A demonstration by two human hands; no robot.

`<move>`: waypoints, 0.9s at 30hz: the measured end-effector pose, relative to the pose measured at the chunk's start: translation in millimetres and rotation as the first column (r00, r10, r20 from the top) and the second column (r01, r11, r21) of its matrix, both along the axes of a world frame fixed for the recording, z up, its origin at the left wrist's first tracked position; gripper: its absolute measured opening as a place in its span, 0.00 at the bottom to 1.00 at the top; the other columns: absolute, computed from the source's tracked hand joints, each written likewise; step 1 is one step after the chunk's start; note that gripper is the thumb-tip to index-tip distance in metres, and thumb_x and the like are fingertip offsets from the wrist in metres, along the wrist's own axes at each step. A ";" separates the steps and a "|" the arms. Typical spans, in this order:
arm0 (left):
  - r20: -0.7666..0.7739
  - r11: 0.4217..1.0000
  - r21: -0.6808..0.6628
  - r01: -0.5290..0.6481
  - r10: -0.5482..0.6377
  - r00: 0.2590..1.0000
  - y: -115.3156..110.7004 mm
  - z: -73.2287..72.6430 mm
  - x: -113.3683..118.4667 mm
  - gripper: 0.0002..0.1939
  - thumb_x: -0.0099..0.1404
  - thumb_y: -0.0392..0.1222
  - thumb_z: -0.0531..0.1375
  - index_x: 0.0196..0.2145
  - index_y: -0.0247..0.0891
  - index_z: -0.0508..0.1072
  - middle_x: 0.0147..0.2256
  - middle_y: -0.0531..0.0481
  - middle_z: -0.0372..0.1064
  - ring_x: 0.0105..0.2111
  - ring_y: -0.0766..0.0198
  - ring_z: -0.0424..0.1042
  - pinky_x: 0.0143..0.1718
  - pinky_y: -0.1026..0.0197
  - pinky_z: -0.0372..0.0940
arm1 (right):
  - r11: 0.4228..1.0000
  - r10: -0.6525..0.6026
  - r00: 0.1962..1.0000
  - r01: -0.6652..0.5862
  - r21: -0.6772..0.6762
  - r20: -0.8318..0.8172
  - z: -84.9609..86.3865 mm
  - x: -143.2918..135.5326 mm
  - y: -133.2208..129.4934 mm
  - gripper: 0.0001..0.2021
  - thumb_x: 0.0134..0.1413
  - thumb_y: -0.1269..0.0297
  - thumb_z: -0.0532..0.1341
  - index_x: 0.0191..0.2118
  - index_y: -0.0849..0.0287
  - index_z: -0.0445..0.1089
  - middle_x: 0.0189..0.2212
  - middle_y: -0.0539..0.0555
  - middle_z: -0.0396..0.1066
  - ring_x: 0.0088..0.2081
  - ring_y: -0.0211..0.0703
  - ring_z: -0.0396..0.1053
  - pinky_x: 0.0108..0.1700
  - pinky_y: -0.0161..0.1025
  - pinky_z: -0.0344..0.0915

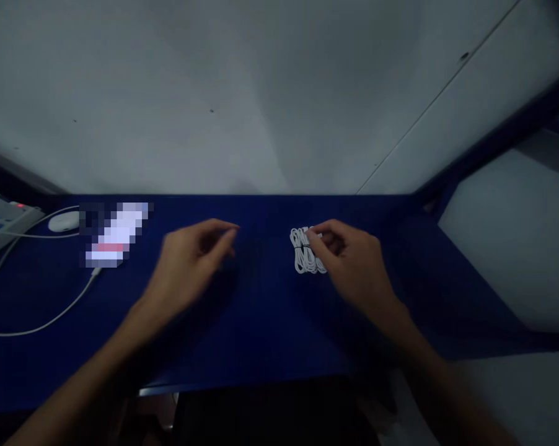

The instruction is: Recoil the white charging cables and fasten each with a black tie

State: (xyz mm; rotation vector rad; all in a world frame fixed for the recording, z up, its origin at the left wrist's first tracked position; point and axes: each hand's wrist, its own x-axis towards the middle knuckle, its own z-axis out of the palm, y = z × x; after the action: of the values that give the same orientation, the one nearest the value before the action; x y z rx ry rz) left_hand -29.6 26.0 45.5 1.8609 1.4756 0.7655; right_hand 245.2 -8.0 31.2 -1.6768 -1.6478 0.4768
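Observation:
Several coiled white cables (302, 257), bound with a dark tie, lie side by side on the blue tabletop (265, 322), right of the middle. My right hand (354, 251) is at their right side, thumb and forefinger pinched at the upper end of the coils, covering part of them. My left hand (189, 257) hovers over the table to the left, well apart from the cables. Its fingers are curled, with thumb and forefinger tips together, and nothing shows between them.
A phone (116, 235) with a lit, pixelated screen lies on the left, a white charging cord (70, 306) plugged into it. Beside it are a small white rounded case (64, 222) and a white power strip (10, 226) with a red light. A pale panel (214, 111) stands behind the table.

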 end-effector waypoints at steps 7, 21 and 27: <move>-0.292 0.924 0.192 -0.331 0.376 0.879 -14.3 -5.1 -46.3 0.20 0.74 0.59 0.63 0.42 0.38 0.82 0.30 0.48 0.79 0.31 0.54 0.78 0.36 0.55 0.65 | 0.799 0.602 0.790 -0.598 -0.069 0.116 -27.8 -51.4 -30.0 0.12 0.79 0.64 0.57 0.47 0.58 0.77 0.38 0.54 0.81 0.33 0.43 0.76 0.37 0.42 0.69; -0.507 0.958 0.203 -0.202 0.279 0.816 -10.3 -38.9 -38.4 0.20 0.71 0.60 0.65 0.35 0.41 0.84 0.38 0.39 0.82 0.33 0.47 0.78 0.31 0.56 0.58 | 0.551 0.811 0.484 -0.820 -0.152 0.328 -41.9 -81.3 -41.0 0.12 0.79 0.69 0.57 0.42 0.62 0.75 0.35 0.58 0.80 0.33 0.46 0.74 0.30 0.43 0.54; -0.154 0.986 -0.107 -0.128 0.110 0.982 -22.1 -24.3 -15.2 0.19 0.69 0.61 0.69 0.40 0.42 0.84 0.24 0.50 0.78 0.24 0.56 0.76 0.28 0.58 0.65 | 0.697 0.706 0.708 -0.699 -0.158 -0.014 -35.3 -70.6 -22.2 0.11 0.79 0.64 0.58 0.44 0.59 0.77 0.33 0.51 0.79 0.30 0.39 0.74 0.34 0.38 0.64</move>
State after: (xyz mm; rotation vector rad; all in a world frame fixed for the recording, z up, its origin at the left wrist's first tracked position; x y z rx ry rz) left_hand -44.8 3.9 21.2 1.7860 1.7008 0.5925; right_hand 174.7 -30.2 -4.2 -1.0843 -2.3288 0.9568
